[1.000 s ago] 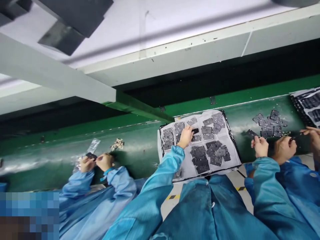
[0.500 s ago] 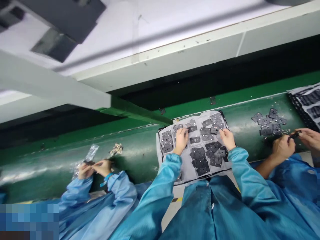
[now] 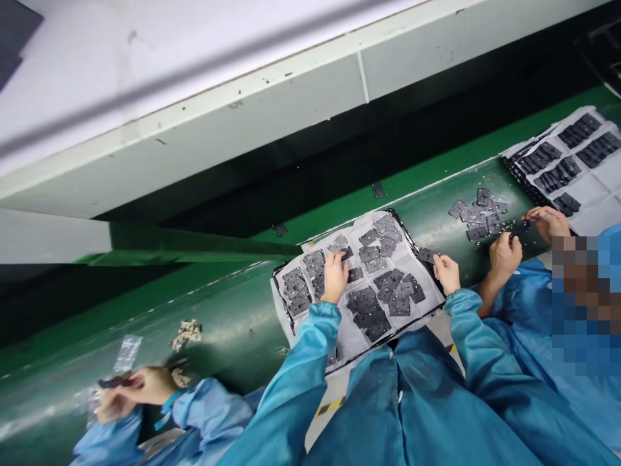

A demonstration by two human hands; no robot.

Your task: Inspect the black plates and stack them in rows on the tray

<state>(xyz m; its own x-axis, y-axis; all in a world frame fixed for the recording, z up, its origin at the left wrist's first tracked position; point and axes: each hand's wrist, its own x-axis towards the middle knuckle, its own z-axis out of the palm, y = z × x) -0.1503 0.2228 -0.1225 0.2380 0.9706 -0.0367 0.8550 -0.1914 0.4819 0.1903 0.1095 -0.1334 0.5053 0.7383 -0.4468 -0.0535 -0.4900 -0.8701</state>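
A shallow tray lined with white cloth (image 3: 350, 349) lies in front of me, with groups of small dark flat plates (image 3: 371, 313) in its sections. Over its upper middle, my left hand (image 3: 336, 278) is closed, pinching a dark plate (image 3: 346, 252) at the fingertips. My right hand (image 3: 447, 274) is just beyond the tray's right edge. Between its thumb and fingers it grips another dark plate (image 3: 427, 255), which sticks out to the left, over the rim.
Co-workers' hands on the left (image 3: 145, 386) and right (image 3: 504, 255) hold dark parts. Loose plates (image 3: 478, 217) are heaped on the green bench (image 3: 228, 304) at right, near another lined tray (image 3: 599, 207). Small pale pieces (image 3: 187, 333) lie left. A shelf edge (image 3: 301, 71) crosses above.
My right hand has moved from above the tray's right sections to outside its right edge, with a plate now showing in its fingers. My left hand stays over the upper middle. The view has shifted.
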